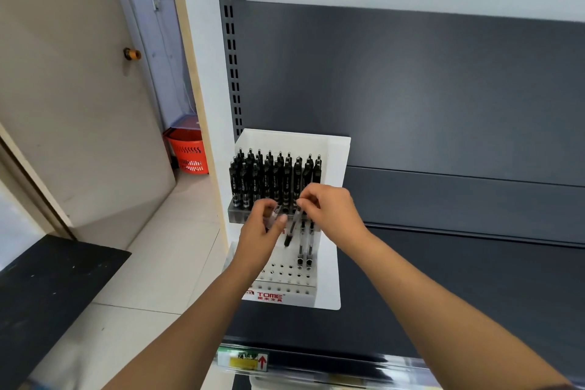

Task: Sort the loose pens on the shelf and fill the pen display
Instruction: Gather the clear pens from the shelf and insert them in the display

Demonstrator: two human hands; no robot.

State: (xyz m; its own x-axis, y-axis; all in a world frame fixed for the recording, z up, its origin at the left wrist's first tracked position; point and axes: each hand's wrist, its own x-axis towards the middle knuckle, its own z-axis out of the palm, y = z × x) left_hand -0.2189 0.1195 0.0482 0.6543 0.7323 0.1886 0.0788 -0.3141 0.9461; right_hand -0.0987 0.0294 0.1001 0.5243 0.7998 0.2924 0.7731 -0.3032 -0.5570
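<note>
A person's right hand [329, 209] pinches the top end of a clear pen [289, 233] between thumb and fingertips. The pen hangs tilted, its black tip pointing down and to the left above the holes of the lower tier [285, 272] of a white display [334, 168]. The left hand [264, 226] is just beside it. Its fingers curl around a clear barrel [277, 210], though blur hides how many pens that hand holds. The thumb lies close to the tilted pen, and whether it touches cannot be told.

The display stands at the left end of a dark grey shelf [443, 279], its back against the rear panel [411, 89]. Black pens [272, 177] stand upright in close rows in the upper tier. Two clear pens [305, 245] stand side by side in holes at the right of the lower tier, just right of the held pen. The display's front edge bears a red "TOME" logo [269, 296]. A yellow label [243, 359] with a red arrow sits on the shelf's front edge, near its left corner.

Left of the shelf, a beige door [79, 89] stands ajar over pale floor tiles [152, 263], and an orange basket [190, 153] rests on the floor behind it.
</note>
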